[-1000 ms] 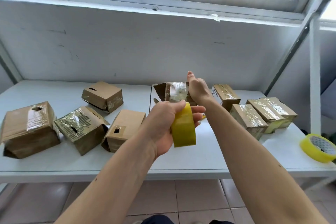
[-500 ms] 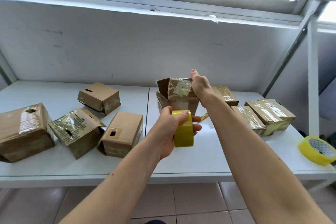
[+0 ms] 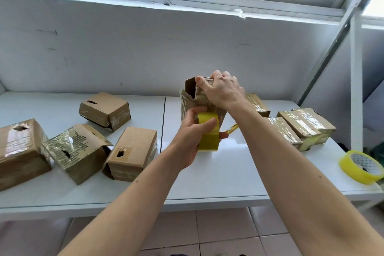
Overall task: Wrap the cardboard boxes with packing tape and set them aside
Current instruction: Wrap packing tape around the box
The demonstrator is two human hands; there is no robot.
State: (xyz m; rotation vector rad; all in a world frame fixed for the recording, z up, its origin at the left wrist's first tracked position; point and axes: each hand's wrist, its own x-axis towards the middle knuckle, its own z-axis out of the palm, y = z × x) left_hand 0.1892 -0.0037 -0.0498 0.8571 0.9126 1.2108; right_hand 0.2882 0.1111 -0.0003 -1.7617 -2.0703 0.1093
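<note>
Two bare hands work over a white desk (image 3: 218,181) set against a pale wall. The right hand (image 3: 223,91) grips the top of a cardboard box (image 3: 188,100), fingers curled over its upper edge and thumb pressed on the front; this box stands tall near the back of the desk, about midway along, with one top flap open and glossy tape over its sides. The left hand (image 3: 192,134) holds a yellow tape roll (image 3: 208,134) just in front of that box, fingers wrapped round the outside of the roll, which seems to touch the box's lower face. Behind the roll a yellow pen-like thing (image 3: 231,129) lies on the desk. Toward the left edge sit four boxes: a large taped box (image 3: 19,151) at the edge itself, a crumpled shiny box (image 3: 76,151) beside it, a plain box (image 3: 133,153) with a torn hole nearer the middle, and a tilted box (image 3: 105,110) farther back. To the right lie taped boxes close together: one (image 3: 256,105) partly hidden behind the right wrist, another (image 3: 283,132), and a third (image 3: 306,125) toward the right edge. A second tape roll (image 3: 360,167) rests at the front right corner.
</note>
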